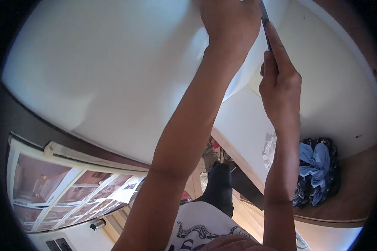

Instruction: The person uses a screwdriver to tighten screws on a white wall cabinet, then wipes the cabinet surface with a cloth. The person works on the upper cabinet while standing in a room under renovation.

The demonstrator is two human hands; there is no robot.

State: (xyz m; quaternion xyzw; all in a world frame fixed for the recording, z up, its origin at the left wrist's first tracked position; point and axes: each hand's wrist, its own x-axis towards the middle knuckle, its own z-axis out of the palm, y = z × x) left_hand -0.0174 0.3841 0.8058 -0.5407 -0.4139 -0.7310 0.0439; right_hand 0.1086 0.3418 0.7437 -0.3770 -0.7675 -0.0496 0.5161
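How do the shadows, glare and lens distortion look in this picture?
In the head view, soft shadows and a bluish-white glare on the white panel near the left forearm; in the head view, fisheye bowing along the dark strip, with black corners; in the head view, the slim dark tool reaching the top edge, its far end unseen.

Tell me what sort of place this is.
Probably a home, at a wardrobe or cupboard: a crumpled bundle of light-blue and dark patterned cloth lies on a curved-looking brown shelf against a flat off-white wall, and a broad, smooth white panel, perhaps a door, fills the left.
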